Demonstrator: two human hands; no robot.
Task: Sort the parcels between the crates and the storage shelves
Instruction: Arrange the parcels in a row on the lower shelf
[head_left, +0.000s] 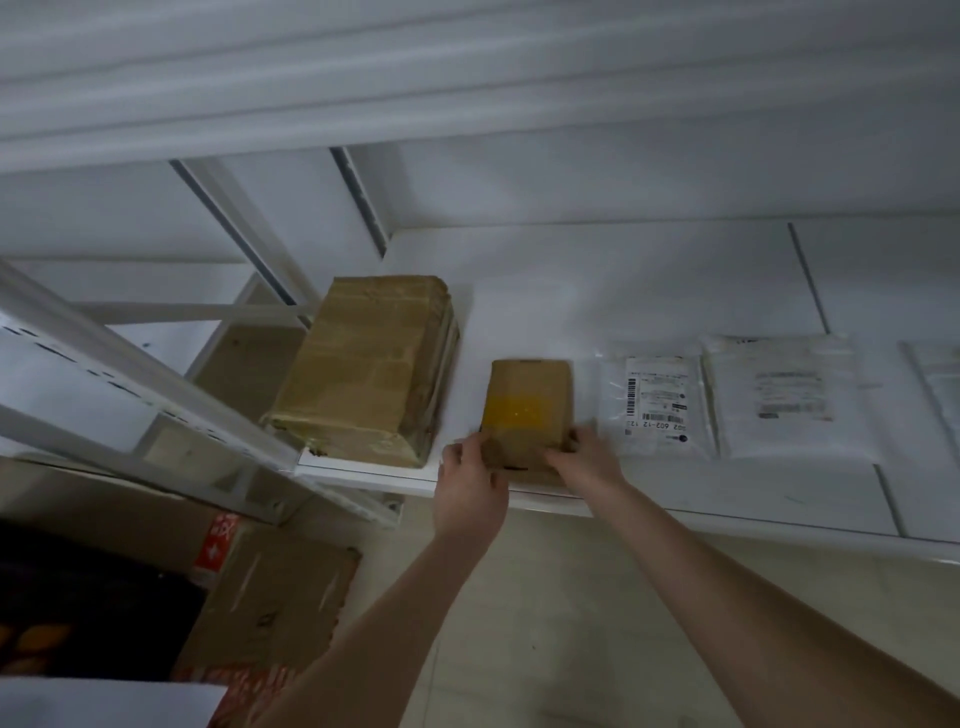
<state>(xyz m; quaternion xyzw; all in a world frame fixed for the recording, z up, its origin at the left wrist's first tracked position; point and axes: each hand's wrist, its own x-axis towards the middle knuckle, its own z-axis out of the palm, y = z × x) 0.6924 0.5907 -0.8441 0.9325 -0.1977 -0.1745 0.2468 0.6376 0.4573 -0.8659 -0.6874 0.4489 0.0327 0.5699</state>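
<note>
The person's left grip and right grip hold the small brown parcel by its near corners, one on each side, thumbs on top. The parcel lies flat between them on the white shelf, near its front edge. Just left of the left grip stands a large taped box. Right of the right grip two white mailers lie flat side by side. Below the left grip, on the floor, sits a cardboard carton.
</note>
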